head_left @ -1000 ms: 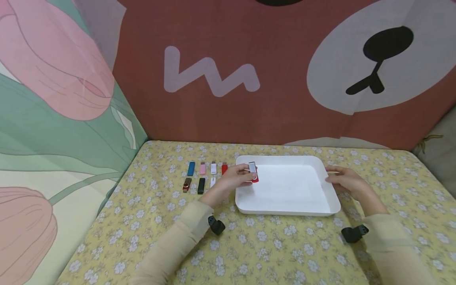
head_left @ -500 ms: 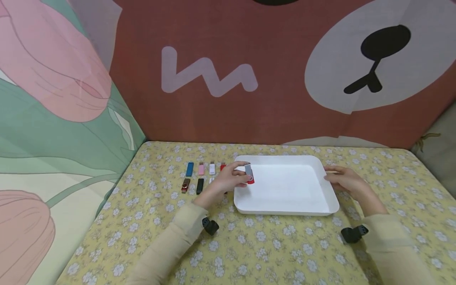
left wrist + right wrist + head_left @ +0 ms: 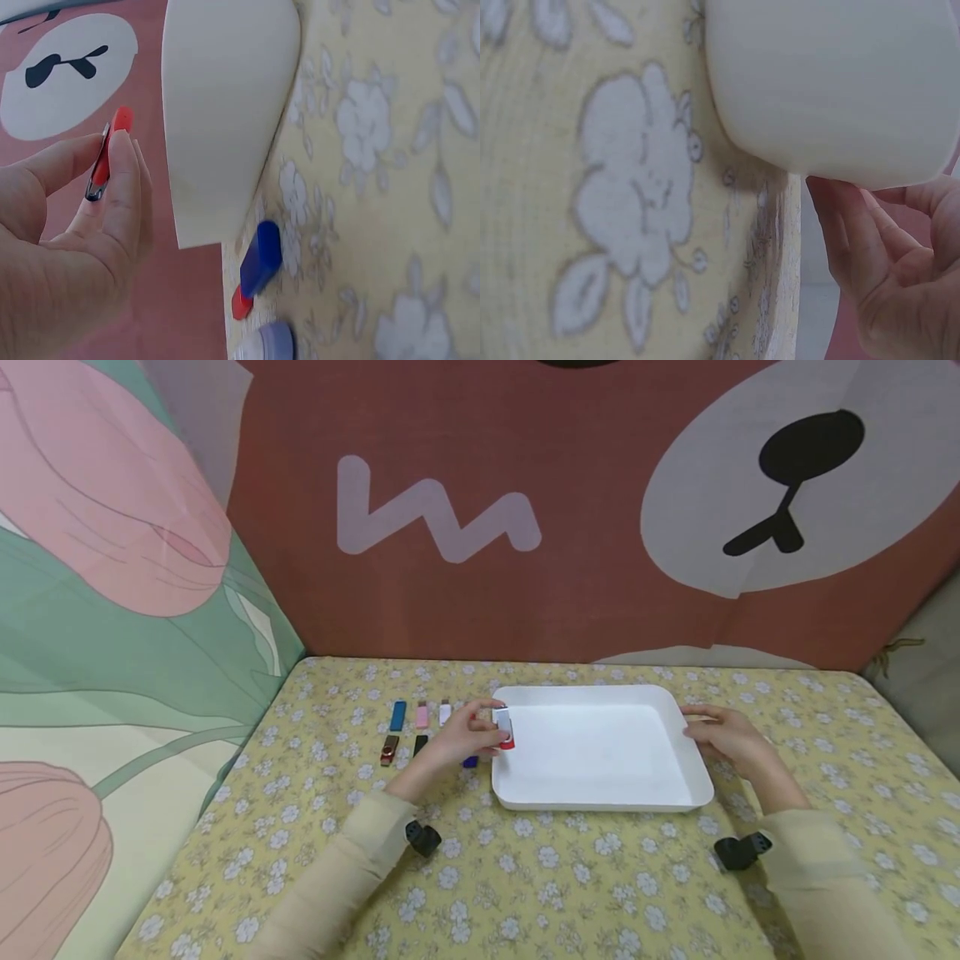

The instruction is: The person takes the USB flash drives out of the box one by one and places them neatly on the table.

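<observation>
My left hand (image 3: 461, 735) pinches a red USB flash drive (image 3: 504, 729) with a silver swivel cover between thumb and fingers, above the left rim of the white tray (image 3: 600, 777). The left wrist view shows the same red drive (image 3: 120, 124) held clear of the tray wall (image 3: 217, 135). At the opposite end, my right hand (image 3: 735, 743) holds the tray's right edge. In the right wrist view the fingers (image 3: 855, 232) press against the outer wall, and part of that grip is hidden by the tray (image 3: 840, 90).
Left of the tray, flash drives lie in two rows: blue (image 3: 397, 716), pink (image 3: 422, 715), white (image 3: 446, 712), brown-red (image 3: 389, 750), black (image 3: 421, 744) and dark blue (image 3: 470, 762). My left hand partly covers the rows. A flowered cloth (image 3: 547, 877) covers the table.
My left hand has drawn left with the red flash drive, from over the tray's inside to its left rim, uncovering the dark blue drive. The right hand stays at the tray's edge.
</observation>
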A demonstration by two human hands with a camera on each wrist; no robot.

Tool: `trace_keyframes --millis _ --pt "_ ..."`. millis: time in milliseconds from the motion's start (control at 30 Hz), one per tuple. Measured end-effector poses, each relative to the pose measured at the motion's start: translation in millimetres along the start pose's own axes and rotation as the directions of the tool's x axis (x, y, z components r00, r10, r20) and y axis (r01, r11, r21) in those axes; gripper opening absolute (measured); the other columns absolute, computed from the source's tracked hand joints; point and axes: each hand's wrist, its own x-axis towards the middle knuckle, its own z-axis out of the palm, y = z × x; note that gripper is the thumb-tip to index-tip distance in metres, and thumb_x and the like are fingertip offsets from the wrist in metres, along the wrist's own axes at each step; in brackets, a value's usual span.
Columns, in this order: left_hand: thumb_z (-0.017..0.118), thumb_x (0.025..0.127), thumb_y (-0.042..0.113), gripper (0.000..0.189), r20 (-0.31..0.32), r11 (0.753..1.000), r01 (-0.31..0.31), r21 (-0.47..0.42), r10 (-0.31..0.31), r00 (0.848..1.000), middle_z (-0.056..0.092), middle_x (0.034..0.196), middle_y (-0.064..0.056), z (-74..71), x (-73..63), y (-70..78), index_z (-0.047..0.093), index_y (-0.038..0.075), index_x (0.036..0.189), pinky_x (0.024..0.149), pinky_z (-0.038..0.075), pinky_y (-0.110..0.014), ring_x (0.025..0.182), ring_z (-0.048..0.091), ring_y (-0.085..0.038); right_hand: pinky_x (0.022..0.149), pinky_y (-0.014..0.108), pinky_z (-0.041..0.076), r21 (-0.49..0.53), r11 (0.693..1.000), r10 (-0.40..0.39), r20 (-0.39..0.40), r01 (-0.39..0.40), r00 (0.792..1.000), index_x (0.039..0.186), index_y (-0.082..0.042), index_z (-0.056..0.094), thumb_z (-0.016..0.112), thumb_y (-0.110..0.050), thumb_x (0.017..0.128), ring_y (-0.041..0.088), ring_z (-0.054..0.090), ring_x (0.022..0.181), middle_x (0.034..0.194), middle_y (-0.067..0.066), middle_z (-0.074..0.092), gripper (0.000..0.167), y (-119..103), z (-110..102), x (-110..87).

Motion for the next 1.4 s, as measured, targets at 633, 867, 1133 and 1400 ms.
trace_keyframes --millis 633,867,1133,1400 --pt "0.058 0.095 0.011 0.052 -0.015 0.998 0.027 0.063 -0.026 1.0 0.057 0.112 -0.016 -26.4 -15.6 -20.9 0.04 0.005 0.143 0.079 0.059 -0.03 0.082 0.064 -0.011 0.072 0.024 0.058 0.006 1.0 0.01 -0.052 -0.009 0.999 0.148 0.004 0.026 0.051 -0.022 0.097 -0.006 0.063 0.075 0.107 0.0 0.062 0.063 1 0 -0.1" --pt "0.058 0.095 0.01 0.049 0.038 0.995 0.046 0.085 -0.049 0.998 0.059 0.112 -0.017 -30.6 -20.3 -25.3 0.043 0.004 0.141 0.077 0.06 -0.033 0.076 0.065 -0.011 0.074 0.024 0.058 0.001 0.999 0.048 -0.09 -0.048 0.995 0.149 0.001 0.027 0.051 -0.024 0.098 -0.009 0.06 0.074 0.135 0.027 0.047 0.062 3 -4 1.9" --pt "0.06 0.093 0.008 0.048 0.073 0.987 0.07 0.143 -0.081 0.994 0.063 0.108 -0.018 -31.2 -25.3 -31.6 0.045 0.004 0.139 0.076 0.06 -0.032 0.076 0.065 -0.012 0.075 0.024 0.058 0.016 1.0 0.025 -0.075 -0.024 0.997 0.149 0.004 0.023 0.05 -0.024 0.098 -0.01 0.06 0.073 0.119 0.008 0.056 0.065 10 -12 3.7" --pt "0.06 0.092 0.005 0.046 0.096 0.981 0.106 0.164 -0.123 0.988 0.066 0.103 -0.016 -31.2 -30.8 -32.5 0.048 0.003 0.136 0.074 0.06 -0.033 0.077 0.066 -0.011 0.072 0.021 0.057 0.017 1.0 0.028 -0.093 -0.026 0.995 0.149 0.004 0.025 0.053 -0.026 0.097 -0.011 0.059 0.073 0.109 -0.003 0.057 0.066 16 -19 5.8"
